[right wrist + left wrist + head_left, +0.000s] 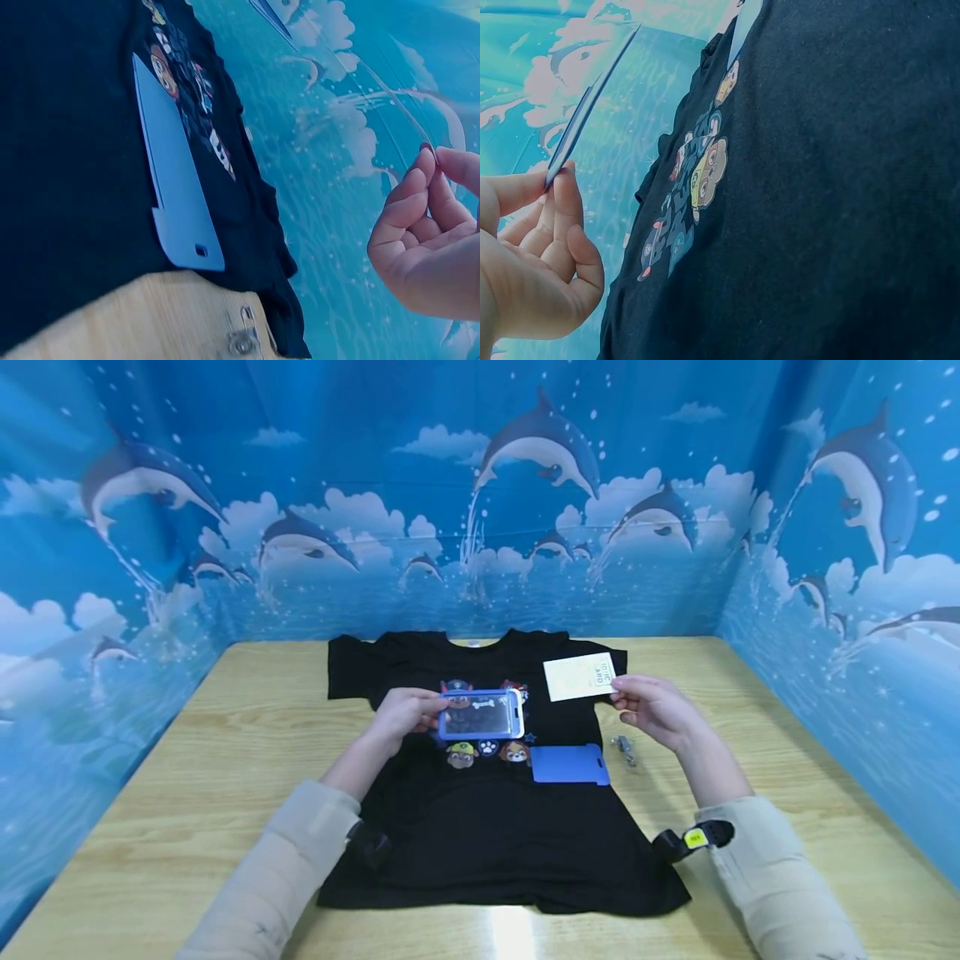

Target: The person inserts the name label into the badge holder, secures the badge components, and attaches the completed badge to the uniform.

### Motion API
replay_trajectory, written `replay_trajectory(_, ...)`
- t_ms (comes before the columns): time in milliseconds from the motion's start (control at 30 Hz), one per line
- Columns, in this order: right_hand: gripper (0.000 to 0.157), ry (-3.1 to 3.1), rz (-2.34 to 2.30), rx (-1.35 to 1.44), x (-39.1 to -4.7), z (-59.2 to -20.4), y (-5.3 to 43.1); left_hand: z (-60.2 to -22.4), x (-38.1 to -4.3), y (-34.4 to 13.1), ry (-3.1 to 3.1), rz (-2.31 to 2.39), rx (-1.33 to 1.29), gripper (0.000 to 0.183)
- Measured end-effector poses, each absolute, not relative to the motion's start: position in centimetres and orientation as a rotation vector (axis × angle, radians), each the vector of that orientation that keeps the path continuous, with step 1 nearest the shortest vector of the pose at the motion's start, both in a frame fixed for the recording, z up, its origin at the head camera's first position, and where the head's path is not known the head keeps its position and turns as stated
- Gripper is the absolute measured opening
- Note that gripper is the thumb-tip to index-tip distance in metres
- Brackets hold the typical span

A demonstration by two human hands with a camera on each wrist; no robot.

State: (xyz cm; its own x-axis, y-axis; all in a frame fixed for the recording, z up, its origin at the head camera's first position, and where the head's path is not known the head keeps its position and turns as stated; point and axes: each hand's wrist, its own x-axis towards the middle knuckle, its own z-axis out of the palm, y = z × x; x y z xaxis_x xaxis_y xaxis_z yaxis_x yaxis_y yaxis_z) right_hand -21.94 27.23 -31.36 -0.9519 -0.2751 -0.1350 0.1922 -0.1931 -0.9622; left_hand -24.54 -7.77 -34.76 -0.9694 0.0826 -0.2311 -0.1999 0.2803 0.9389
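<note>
My left hand (408,714) pinches the left end of a blue-framed card holder (480,717) with a clear window, held over the black T-shirt. Seen edge-on in the left wrist view, the card holder (581,120) sits between thumb and fingers. A pale paper card (573,678) with printed letters is pinched at its right end by my right hand (652,703). In the right wrist view that card (394,97) shows as a thin, bent edge. A flat blue panel with a small slot (570,765) lies on the shirt between the hands, nearer me.
The black T-shirt (487,843) with cartoon dog prints lies spread on the wooden table (247,777). A small metal clip (625,749) lies beside its right edge. Blue dolphin curtains (420,460) stand behind the table and at both sides.
</note>
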Motion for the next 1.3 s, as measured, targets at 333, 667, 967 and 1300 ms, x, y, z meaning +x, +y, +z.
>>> replay_trajectory(333, 0.026, 1.803, -2.166, -0.081, -22.3, -31.4, 25.2, -34.4, -24.5, -7.8, 2.3, 1.77, -0.098, 0.029)
replay_trajectory(667, 0.029, 1.839, -2.109, -0.047, -22.5, -32.2, 23.2, -34.8, -24.3, -7.7, 2.298, 1.79, -0.168, 0.031)
replay_trajectory(967, 0.024, 1.911, -2.039, 0.008, -22.7, -32.8, 22.4, -34.7, -24.3, -7.8, 2.303, 1.83, -0.177, 0.029)
replay_trajectory(1300, 0.015, 1.957, -2.025, 0.075, -22.9, -32.9, 21.6, -34.6, -24.4, -7.7, 2.325, 1.821, -0.168, 0.029)
